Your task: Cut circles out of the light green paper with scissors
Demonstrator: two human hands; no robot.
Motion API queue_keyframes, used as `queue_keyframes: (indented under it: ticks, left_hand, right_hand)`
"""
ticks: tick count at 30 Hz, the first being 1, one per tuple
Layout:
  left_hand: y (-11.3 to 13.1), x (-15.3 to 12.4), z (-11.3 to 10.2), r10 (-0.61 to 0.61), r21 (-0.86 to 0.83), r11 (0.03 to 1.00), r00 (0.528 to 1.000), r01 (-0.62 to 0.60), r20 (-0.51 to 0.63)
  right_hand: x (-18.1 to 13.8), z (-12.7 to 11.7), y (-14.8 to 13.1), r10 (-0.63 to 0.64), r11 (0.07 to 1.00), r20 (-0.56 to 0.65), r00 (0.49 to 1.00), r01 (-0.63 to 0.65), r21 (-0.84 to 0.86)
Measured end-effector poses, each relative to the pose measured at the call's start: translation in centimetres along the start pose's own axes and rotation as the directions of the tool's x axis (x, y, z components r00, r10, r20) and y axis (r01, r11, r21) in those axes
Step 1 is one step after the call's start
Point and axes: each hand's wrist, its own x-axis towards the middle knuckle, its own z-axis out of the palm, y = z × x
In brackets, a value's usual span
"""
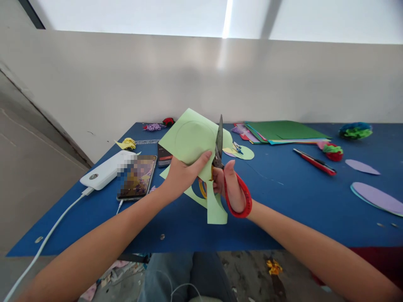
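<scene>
- Left hand [181,174]: closed on the light green sheet [192,138], thumb on the near face and fingers behind. The pinch sits close to the cut line, which keeps the paper stiff there.
- Sheet: held up off the blue table [283,201] and tilted so that its pencilled circle faces the person.
- Right hand [231,186]: closed through the red loops of the scissors [219,155], with the blades pointing up at the sheet's right edge. The blade gap looks narrow, though the edge-on view leaves this uncertain.
- Offcut strip [215,207]: hangs free below both hands, clear of the blades.
- Table, left: phone [137,176] just beside a white power bank [105,170].
- Table, right: coloured paper stack [283,131], red cutter [315,161] and purple ovals [378,197], all well apart from the hands.
</scene>
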Motion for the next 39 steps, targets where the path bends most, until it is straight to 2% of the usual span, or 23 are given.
queue_keyframes:
  ticks: [8, 15, 19, 23, 33, 36, 39]
  left_hand:
    - [0.1, 0.2, -0.3, -0.031, 0.042, 0.999, 0.999, 0.03, 0.019]
    - [0.5, 0.4, -0.7, -0.066, 0.004, 0.998, 0.992, 0.066, 0.103]
    - [0.9, 0.5, -0.8, -0.097, -0.022, 0.995, 0.99, 0.1, 0.1]
    - [1.2, 0.5, -0.7, -0.107, -0.031, 0.993, 0.987, 0.111, 0.121]
    - [1.0, 0.7, -1.0, -0.187, -0.069, 0.979, 0.98, 0.191, 0.065]
    - [0.4, 0.7, -1.0, -0.131, -0.111, 0.985, 0.99, 0.136, 0.048]
    - [-0.2, 0.8, -1.0, -0.037, -0.153, 0.988, 0.999, 0.03, -0.041]
  right_hand:
    - [0.0, 0.1, -0.1, 0.044, 0.997, -0.001, 0.999, -0.044, 0.067]
    - [-0.1, 0.4, -0.8, 0.114, 0.991, -0.095, 0.989, -0.106, 0.084]
    - [-0.2, 0.4, -0.8, 0.132, 0.989, -0.109, 0.985, -0.123, 0.086]
    - [-0.2, 0.4, -0.8, 0.124, 0.989, -0.123, 0.985, -0.114, 0.09]
    - [-0.1, -0.4, 0.4, 0.072, 0.992, -0.077, 0.994, -0.064, 0.109]
    - [0.0, -0.3, 0.4, 0.081, 0.994, -0.099, 0.992, -0.073, 0.08]
    - [-0.1, -0.2, 0.2, 0.059, 0.998, -0.147, 0.987, -0.061, -0.013]
